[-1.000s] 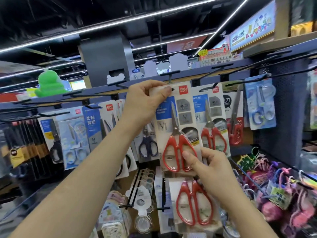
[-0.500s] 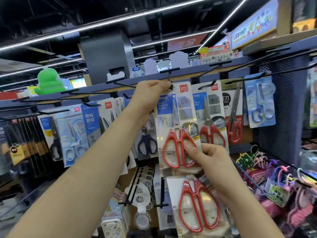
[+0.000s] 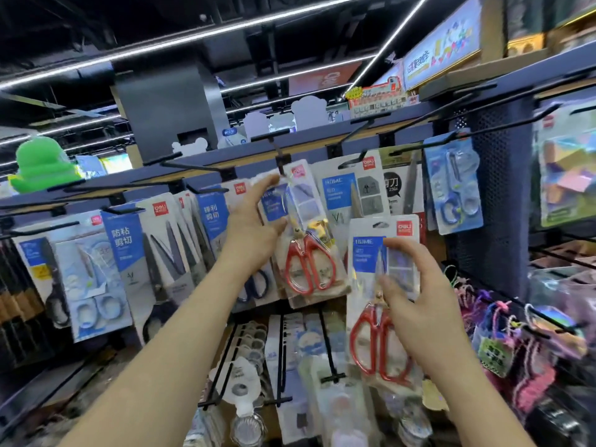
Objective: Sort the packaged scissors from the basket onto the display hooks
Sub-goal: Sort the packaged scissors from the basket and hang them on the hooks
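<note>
A pack of red-handled scissors (image 3: 306,240) hangs tilted from a black display hook (image 3: 280,156) at the centre of the rack. My left hand (image 3: 254,227) is just left of it with fingers straight; blur hides whether the fingertips touch the pack's edge. My right hand (image 3: 416,291) grips a second pack of red-handled scissors (image 3: 374,317), held upright in front of the rack, lower and to the right of the hung one. The basket is out of view.
Black scissors packs (image 3: 167,253) fill the hooks on the left, another white pack (image 3: 351,195) and blue scissors (image 3: 454,188) hang on the right. Bare hooks (image 3: 451,104) jut out above. Lower hooks (image 3: 280,350) hold small items; colourful trinkets (image 3: 516,333) hang at right.
My left hand let go of the hung pack's top and opened beside it. My right hand left that pack's handles and raised the second pack up on the right.
</note>
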Action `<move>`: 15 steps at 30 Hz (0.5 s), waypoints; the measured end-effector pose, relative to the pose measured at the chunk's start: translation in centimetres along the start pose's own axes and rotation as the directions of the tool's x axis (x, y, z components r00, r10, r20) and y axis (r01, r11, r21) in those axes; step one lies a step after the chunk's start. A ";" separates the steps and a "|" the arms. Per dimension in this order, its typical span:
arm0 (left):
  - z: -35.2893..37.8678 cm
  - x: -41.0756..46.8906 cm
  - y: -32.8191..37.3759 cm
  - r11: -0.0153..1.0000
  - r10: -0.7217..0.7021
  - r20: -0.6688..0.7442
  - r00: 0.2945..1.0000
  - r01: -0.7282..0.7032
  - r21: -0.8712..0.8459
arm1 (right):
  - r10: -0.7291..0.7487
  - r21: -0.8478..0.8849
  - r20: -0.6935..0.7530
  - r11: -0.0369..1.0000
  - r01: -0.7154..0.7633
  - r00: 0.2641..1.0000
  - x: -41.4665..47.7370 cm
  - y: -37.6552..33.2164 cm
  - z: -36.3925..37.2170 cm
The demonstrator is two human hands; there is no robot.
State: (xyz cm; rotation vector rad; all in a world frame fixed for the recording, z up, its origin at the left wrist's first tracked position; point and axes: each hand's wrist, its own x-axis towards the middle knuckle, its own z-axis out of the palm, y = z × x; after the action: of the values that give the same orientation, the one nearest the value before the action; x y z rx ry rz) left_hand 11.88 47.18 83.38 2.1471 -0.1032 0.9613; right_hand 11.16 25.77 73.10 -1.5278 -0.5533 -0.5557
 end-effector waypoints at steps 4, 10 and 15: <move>1.0 0.7 -0.5 0.964 0.031 -0.076 0.997 -0.009 0.267 | 0.074 0.168 -0.013 0.983 -0.070 0.997 0.2 0.6 -1.8; 0.7 -2.0 0.7 0.813 0.336 -0.216 0.917 -0.167 0.557 | 0.130 0.214 0.102 0.965 -0.149 0.986 0.8 0.7 -2.3; 2.3 -4.6 5.2 0.987 0.150 0.248 0.957 -0.130 -0.095 | 0.052 0.317 0.173 0.942 -0.105 0.984 1.1 0.1 -1.9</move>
State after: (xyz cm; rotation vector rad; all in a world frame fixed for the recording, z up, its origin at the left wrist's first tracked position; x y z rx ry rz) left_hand 8.11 40.99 82.50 2.2040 -0.4173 0.7409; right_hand 12.00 23.91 73.77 -1.2784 -0.6712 -0.2617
